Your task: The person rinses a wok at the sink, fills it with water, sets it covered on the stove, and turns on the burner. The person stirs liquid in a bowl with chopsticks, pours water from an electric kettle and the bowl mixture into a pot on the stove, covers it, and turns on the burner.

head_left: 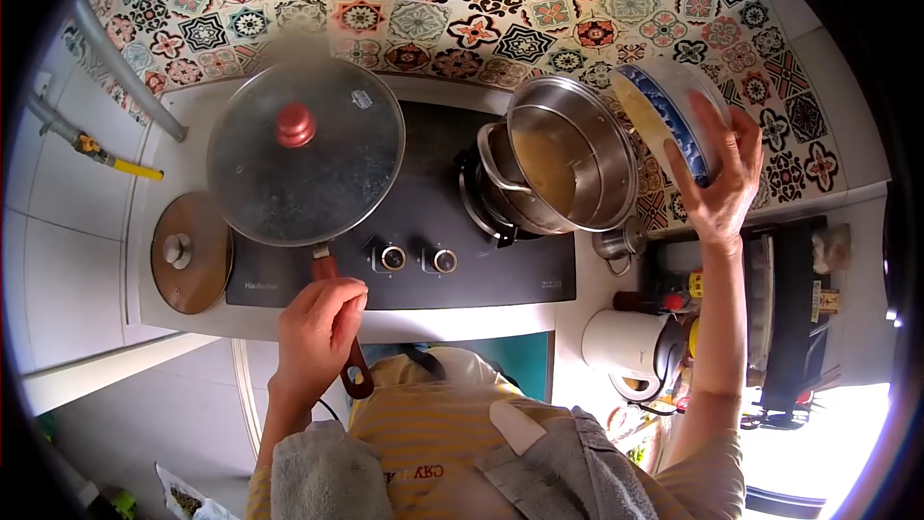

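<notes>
My right hand (720, 178) grips a white bowl with a blue patterned band (669, 120), tilted on its side at the upper right of a steel pot (592, 159). The pot sits on the right burner with a pale yellowish liquid (547, 169) inside. Closed fingers of my left hand (322, 323) are at the red-brown handle (356, 371) of a pan on the left burner; whether they grip the handle is unclear. A glass lid (308, 183) with a red knob (295, 125) covers that pan.
A second glass lid (188, 270) lies left of the black stove (472, 279). A small steel container (619, 243) stands right of the pot. Further right are a white kettle (624, 347) and a rack (760, 327). Patterned tiles (443, 24) line the back wall.
</notes>
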